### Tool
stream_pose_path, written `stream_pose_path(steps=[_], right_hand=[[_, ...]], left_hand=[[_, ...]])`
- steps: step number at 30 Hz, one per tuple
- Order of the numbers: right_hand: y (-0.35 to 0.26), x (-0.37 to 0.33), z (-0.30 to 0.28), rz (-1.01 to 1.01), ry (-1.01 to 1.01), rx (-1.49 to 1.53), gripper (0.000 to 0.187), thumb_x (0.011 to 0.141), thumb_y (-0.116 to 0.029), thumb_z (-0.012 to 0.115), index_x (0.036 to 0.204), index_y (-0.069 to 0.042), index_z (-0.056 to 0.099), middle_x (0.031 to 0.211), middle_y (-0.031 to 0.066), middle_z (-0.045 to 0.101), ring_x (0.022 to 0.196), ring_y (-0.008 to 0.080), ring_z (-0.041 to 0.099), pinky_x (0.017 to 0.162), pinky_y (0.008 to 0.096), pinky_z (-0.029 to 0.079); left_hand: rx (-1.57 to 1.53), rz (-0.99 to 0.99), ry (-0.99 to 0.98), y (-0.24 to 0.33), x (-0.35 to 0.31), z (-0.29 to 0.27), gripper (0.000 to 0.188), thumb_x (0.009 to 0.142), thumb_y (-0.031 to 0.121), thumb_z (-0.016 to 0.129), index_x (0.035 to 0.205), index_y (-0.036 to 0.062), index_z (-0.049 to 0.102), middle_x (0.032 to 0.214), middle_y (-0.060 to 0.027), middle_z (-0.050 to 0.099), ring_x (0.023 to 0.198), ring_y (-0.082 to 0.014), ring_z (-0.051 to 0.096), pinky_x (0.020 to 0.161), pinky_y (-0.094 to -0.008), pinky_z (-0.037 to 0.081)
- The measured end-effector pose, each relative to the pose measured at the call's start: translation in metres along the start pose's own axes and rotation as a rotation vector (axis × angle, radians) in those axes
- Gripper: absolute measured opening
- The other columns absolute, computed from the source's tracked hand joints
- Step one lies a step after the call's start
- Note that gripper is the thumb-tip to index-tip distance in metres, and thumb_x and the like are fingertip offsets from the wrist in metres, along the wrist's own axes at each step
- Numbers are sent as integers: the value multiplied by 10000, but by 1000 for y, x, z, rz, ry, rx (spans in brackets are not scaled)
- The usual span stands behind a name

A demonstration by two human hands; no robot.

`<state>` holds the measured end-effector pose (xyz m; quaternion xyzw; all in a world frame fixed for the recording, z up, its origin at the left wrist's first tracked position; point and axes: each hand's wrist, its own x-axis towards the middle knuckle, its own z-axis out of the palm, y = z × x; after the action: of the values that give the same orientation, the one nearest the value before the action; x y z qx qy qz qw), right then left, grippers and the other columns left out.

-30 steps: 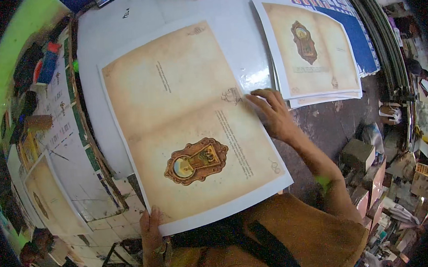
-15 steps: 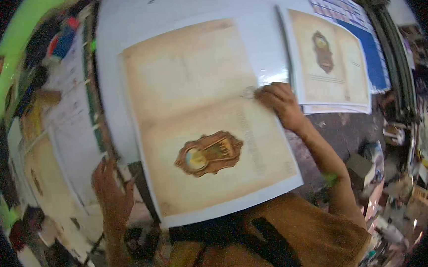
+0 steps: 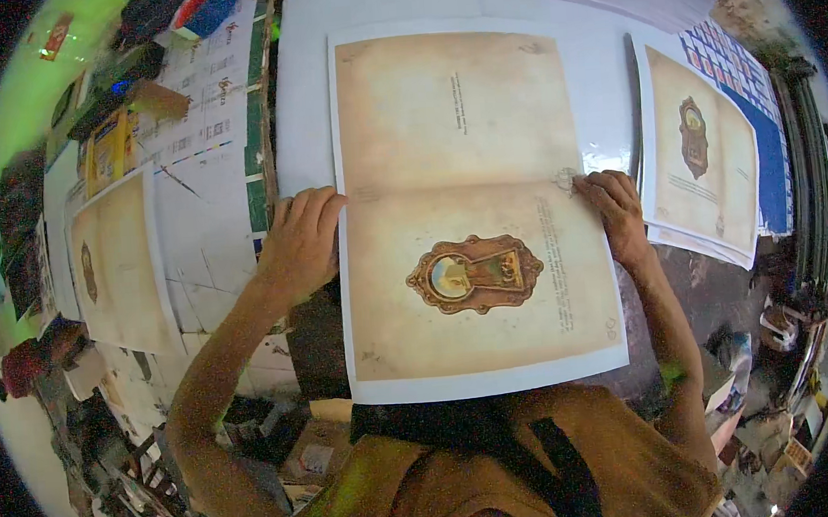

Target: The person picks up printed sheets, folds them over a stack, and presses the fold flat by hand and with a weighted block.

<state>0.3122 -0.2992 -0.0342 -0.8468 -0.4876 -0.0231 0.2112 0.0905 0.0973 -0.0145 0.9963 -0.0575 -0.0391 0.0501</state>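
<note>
A white worktable [image 3: 306,93] is partly covered by a parchment-coloured printed sheet [image 3: 472,202], laid directly before the body. To its right, a pile of similar prints [image 3: 667,173] is placed. The sheet's left edge is touched by the half-bent left hand [image 3: 302,239], its right edge by the curled right hand [image 3: 615,211]; whether paper is pinched cannot be told.

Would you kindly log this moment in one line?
left hand: printed sheet, left edge; right hand: its right edge; further sheets: right side
</note>
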Motion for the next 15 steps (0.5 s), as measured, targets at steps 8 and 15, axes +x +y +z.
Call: stream_pose_path(steps=[8, 15], right_hand=[[8, 1, 5, -25, 21, -9, 323, 802, -115, 566, 1113, -46, 617, 1125, 126, 608, 1082, 336, 545, 952, 443, 417], [10, 1, 9, -47, 33, -19, 348, 783, -121, 581, 1121, -37, 599, 1124, 121, 602, 1070, 320, 548, 931, 427, 419]], left_hand=[[-81, 2, 100, -3, 6, 3, 554, 710, 182, 729, 1177, -8, 498, 1219, -167, 490, 1164, -338, 456, 972, -458, 343], [-108, 21, 177, -3, 17, 6, 495, 684, 137, 721, 1118, -13, 538, 1182, -175, 516, 1115, -349, 491, 936, -452, 374]])
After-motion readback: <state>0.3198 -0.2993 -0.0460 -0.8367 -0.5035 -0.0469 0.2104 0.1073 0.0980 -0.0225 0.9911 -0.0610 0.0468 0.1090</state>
